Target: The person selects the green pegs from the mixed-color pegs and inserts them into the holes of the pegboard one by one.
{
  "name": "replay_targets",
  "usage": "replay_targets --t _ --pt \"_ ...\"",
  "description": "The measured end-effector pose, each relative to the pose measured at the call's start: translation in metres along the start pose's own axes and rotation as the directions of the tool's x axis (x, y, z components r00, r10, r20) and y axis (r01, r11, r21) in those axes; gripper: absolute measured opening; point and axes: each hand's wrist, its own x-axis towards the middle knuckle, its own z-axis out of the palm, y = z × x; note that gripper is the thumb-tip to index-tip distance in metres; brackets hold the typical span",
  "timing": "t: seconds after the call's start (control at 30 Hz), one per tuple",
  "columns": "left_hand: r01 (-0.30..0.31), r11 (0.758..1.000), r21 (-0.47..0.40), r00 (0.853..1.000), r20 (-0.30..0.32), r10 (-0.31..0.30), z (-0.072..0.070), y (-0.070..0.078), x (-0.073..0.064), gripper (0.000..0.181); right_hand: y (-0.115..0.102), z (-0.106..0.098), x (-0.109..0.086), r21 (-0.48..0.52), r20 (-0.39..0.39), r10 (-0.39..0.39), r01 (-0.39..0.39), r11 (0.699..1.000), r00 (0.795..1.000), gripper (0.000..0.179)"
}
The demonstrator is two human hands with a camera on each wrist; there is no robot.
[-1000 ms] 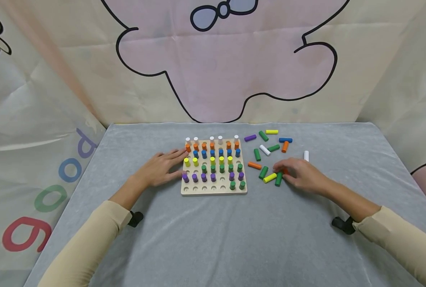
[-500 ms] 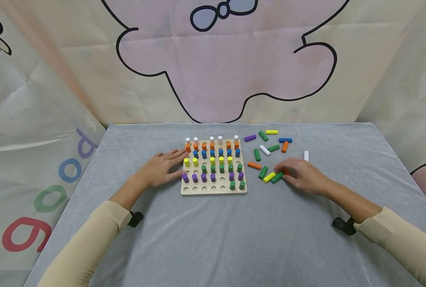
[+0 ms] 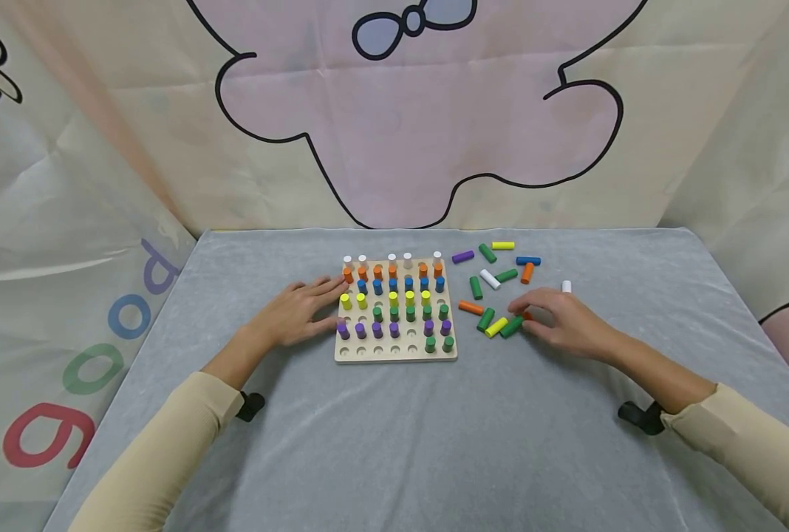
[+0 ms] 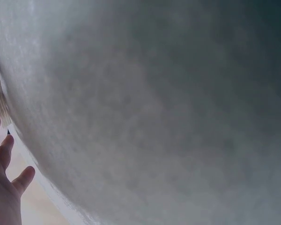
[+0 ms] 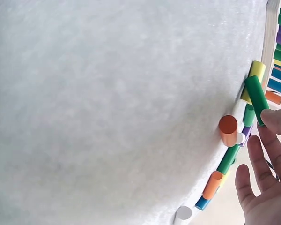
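My left hand [image 3: 301,310] rests against the left edge of a wooden pegboard [image 3: 368,360], its fingers extended and spread. Only part of that hand [image 4: 7,187] shows in the left wrist view. Coloured pegs stand in rows on the board, with some holes bare. To the right, my right hand [image 3: 564,321] pinches one end of a green peg [image 5: 256,96] between thumb and index finger; the other fingers are loosely bent. The green peg lies slanted against a yellow peg [image 3: 496,328]. An orange peg [image 5: 228,129] shows below the hand, partly hidden by it in the head view.
Loose pegs lie scattered right of the board, among them an orange peg [image 3: 470,307], a blue peg [image 3: 528,260] and a purple peg [image 3: 463,256]. A white peg [image 3: 567,286] stands behind the right hand. Grey cloth [image 3: 434,443] covers the table, with printed curtains behind.
The green peg at my right fingertips has turned from pointing toward me to a slant, and the yellow peg beside it has shifted slightly left. My left hand has stayed in place.
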Motion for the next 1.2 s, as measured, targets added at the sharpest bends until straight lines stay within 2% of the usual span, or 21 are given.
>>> replay_targets --t 0.4,0.73,0.93,1.2 --pt "0.007 1.0 -0.001 1.0 0.016 -0.007 0.002 -0.001 0.001 0.078 -0.01 -0.004 0.004 0.026 -0.042 -0.072 0.073 0.997 0.996 0.034" --pt "0.014 1.0 -0.005 1.0 0.011 -0.014 0.003 -0.001 0.002 0.078 -0.021 -0.008 0.015 0.036 -0.051 -0.078 0.08 0.996 0.996 0.032" --pt "-0.001 1.0 -0.01 1.0 0.003 0.001 -0.002 0.0 0.002 0.077 -0.036 -0.013 0.031 0.029 -0.014 -0.019 0.019 0.999 1.0 0.029" --pt "-0.004 1.0 -0.011 1.0 0.006 0.004 -0.001 0.0 0.002 0.078 -0.059 -0.018 0.055 0.025 -0.03 -0.065 0.066 0.998 0.997 0.029"
